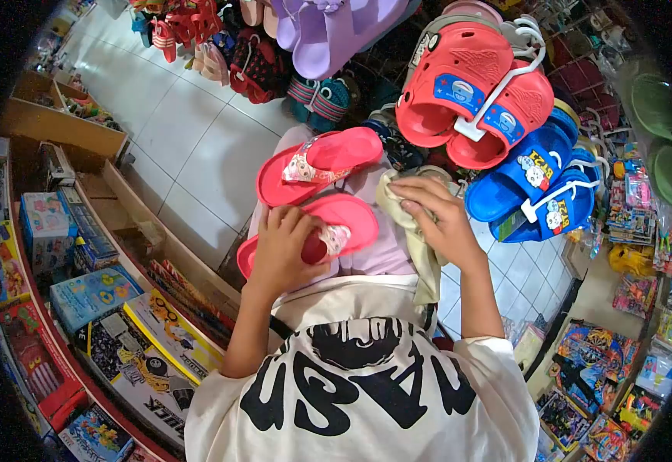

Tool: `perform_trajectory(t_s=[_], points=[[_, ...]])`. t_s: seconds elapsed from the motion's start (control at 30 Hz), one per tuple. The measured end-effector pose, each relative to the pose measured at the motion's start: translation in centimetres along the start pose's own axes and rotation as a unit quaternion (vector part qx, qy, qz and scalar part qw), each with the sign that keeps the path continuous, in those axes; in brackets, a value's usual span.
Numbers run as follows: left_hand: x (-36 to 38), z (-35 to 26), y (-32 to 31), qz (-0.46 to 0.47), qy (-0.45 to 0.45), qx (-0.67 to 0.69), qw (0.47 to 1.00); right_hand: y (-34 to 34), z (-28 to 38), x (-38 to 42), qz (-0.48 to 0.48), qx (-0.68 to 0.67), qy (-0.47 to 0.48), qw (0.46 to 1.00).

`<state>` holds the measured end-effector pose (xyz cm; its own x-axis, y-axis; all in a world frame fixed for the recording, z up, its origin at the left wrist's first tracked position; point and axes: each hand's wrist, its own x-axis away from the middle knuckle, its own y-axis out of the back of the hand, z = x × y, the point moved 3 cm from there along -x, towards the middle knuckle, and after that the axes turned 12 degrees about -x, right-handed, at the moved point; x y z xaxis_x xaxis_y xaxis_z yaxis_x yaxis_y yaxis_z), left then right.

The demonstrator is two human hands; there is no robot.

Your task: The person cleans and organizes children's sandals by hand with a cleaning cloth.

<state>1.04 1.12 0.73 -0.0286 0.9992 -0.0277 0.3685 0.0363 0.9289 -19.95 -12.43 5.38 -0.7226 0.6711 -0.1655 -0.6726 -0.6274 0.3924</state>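
Two pink-red slippers with printed straps rest on the person's lap. My left hand [286, 245] grips the nearer slipper [353, 215], its fingers curled over the strap area. The farther slipper [274, 179] lies just beyond it, angled up to the right. My right hand [437, 214] is to the right of the slippers, its fingers bent round a pale yellow-green cloth [425, 266] that hangs down beside the lap.
Red clogs [459, 58] and blue slippers [532, 165] hang on white hooks at the right. Purple shoes [324, 38] hang at the top. Boxed toys [93, 296] fill shelves at the left; packaged toys [594, 358] stand at the lower right. White floor tiles [190, 165] show between.
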Motion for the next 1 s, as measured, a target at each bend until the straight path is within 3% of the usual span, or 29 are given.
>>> perform_trajectory(t_s=[0.1,0.23,0.33,0.47,0.7,0.83,0.9,1.0], points=[[0.4,-0.5,-0.5,-0.035,-0.098,0.031,0.994,-1.1,1.4,-0.7,0.047,0.027,0.047,0.997],[0.8,-2.5,-1.2,-0.111,-0.068,0.018,0.991,-3.9,0.5,-0.3,0.111,0.106,0.109,0.982],[1.4,-1.4,-2.5,-0.044,-0.036,0.042,0.998,-8.6,-2.9,0.7,0.191,0.109,0.058,0.974],[1.4,-1.9,-2.3,-0.033,-0.023,0.071,0.997,-7.6,-4.1,1.9,0.242,0.143,0.051,0.958],[1.1,-1.9,-2.4,-0.024,-0.036,0.041,0.998,-2.7,-1.9,1.6,0.379,0.230,-0.095,0.891],[0.8,-2.2,-1.2,-0.071,-0.031,0.070,0.995,-5.7,-1.8,-0.4,0.179,0.132,0.047,0.974],[1.1,-1.9,-1.9,-0.074,-0.012,0.049,0.996,-8.9,-3.0,0.7,0.205,0.179,0.066,0.960],[1.5,-1.6,-2.4,-0.078,0.021,0.067,0.995,-8.3,-3.7,2.4,0.203,0.214,0.063,0.953]])
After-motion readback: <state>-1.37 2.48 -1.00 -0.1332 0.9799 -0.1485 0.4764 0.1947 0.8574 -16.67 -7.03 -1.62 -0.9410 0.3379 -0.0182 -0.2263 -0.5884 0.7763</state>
